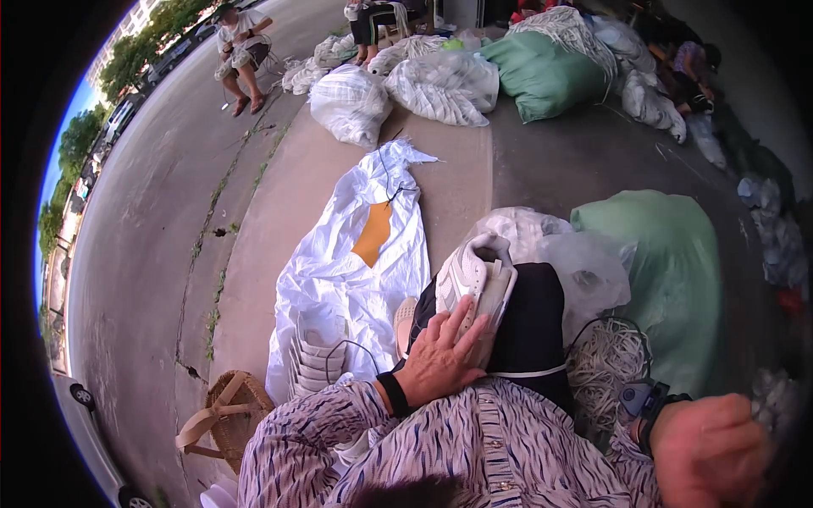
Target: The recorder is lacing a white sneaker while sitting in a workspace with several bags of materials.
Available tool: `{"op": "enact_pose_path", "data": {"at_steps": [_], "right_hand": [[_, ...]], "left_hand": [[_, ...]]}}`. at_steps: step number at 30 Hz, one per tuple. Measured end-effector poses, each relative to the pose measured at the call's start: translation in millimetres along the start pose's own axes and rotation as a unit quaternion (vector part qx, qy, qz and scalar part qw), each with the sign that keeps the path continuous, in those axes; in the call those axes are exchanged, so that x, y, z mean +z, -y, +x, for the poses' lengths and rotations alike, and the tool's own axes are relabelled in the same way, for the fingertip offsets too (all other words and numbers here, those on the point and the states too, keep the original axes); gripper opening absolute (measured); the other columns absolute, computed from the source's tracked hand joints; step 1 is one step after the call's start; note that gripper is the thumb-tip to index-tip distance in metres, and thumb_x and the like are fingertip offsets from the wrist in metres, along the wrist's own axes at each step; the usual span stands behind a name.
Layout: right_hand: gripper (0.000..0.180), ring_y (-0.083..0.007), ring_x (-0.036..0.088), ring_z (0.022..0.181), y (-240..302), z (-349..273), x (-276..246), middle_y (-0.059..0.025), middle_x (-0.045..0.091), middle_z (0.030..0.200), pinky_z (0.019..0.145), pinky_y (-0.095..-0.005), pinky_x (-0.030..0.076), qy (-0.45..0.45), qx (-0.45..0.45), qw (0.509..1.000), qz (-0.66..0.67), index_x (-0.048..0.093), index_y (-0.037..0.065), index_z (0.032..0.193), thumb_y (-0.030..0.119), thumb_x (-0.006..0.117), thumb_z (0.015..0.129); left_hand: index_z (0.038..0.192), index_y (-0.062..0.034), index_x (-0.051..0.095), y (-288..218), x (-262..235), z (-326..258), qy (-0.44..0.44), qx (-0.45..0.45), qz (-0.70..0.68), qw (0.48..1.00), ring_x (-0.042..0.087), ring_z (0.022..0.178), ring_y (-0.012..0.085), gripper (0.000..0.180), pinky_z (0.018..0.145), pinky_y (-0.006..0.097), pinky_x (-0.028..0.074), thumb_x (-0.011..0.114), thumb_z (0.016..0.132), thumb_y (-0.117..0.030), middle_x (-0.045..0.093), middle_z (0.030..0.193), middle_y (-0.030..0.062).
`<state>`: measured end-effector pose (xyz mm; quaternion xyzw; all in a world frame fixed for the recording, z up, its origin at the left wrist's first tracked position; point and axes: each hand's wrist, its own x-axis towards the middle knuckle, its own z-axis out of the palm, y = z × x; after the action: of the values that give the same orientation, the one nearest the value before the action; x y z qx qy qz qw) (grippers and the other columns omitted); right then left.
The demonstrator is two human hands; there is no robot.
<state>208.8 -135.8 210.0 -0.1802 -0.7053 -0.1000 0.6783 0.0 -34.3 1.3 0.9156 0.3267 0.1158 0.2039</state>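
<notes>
A white sneaker (467,280) lies across my dark-clad lap, its opening toward the far side. My left hand (440,360) rests on the near part of the shoe, fingers outstretched and spread. Out at the lower right, beside the laces, is my right hand (713,450); motion blurs its fingers, so what it may hold cannot be made out. A heap of white laces (606,366) sits right of my lap. Left of my lap, a stack of white shoe parts (318,362) stands on a white plastic sheet (347,254).
An orange-brown piece (373,234) lies on the sheet. Left of me stands a woven basket (233,427) with a strap. A green sack (652,271) is at my right. White bags (350,103) and another green sack (546,72) stand farther off. A seated person (242,51) is at the far left.
</notes>
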Motion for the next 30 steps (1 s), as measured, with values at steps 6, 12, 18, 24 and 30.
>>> {"op": "enact_pose_path", "data": {"at_steps": [6, 12, 18, 24, 30], "right_hand": [[0.011, -0.0251, 0.053, 0.080, -127, -112, 35, -0.0057, 0.056, 0.082, 0.071, -0.0357, 0.042, 0.382, 0.264, 0.872, -0.152, 0.059, 0.006, 0.076, 0.006, 0.066, 0.068], [0.013, -0.0263, 0.047, 0.092, -173, -179, 59, -0.0061, 0.056, 0.083, 0.082, -0.0365, 0.040, 0.568, 0.267, 0.751, -0.205, 0.065, 0.009, 0.074, 0.020, 0.059, 0.072], [0.010, -0.0321, 0.050, 0.092, -160, -191, 58, -0.0132, 0.057, 0.089, 0.081, -0.0392, 0.044, 0.512, 0.312, 0.782, -0.170, 0.062, 0.004, 0.070, 0.013, 0.065, 0.068], [0.020, -0.0340, 0.051, 0.106, -78, -185, 14, -0.0101, 0.057, 0.107, 0.091, -0.0401, 0.041, 0.407, 0.441, 0.799, -0.041, 0.060, 0.007, 0.082, 0.014, 0.072, 0.068], [0.008, -0.0266, 0.049, 0.113, -65, -197, 11, -0.0067, 0.058, 0.104, 0.097, -0.0515, 0.028, 0.507, 0.236, 0.823, -0.104, 0.060, 0.009, 0.079, 0.013, 0.063, 0.073]], "left_hand": [[0.132, -0.0094, 0.041, -1, 2, 14, 0.018, 0.042, 0.070, 0.997, 0.035, 0.118, 0.0332, 0.080, 0.093, 0.041, 0.036, 0.070, 0.066, -0.043, 0.025, 0.144, 0.0129], [0.114, -0.0040, 0.058, 2, 10, 15, -0.049, 0.107, 0.165, 0.979, 0.030, 0.123, 0.0328, 0.061, 0.094, 0.046, 0.033, 0.067, 0.068, -0.043, 0.036, 0.134, 0.0108], [0.113, -0.0091, 0.060, 7, 16, 7, -0.061, 0.102, 0.109, 0.987, 0.032, 0.122, 0.0320, 0.050, 0.094, 0.044, 0.034, 0.064, 0.072, -0.038, 0.040, 0.131, 0.0089], [0.121, -0.0130, 0.054, 4, 20, -6, -0.137, 0.137, 0.103, 0.976, 0.041, 0.117, 0.0235, 0.048, 0.094, 0.034, 0.036, 0.061, 0.075, -0.029, 0.045, 0.127, 0.0032], [0.120, -0.0130, 0.055, 18, 15, -2, -0.121, 0.118, 0.065, 0.983, 0.043, 0.116, 0.0224, 0.046, 0.092, 0.034, 0.037, 0.061, 0.077, -0.031, 0.047, 0.126, 0.0017]]}}
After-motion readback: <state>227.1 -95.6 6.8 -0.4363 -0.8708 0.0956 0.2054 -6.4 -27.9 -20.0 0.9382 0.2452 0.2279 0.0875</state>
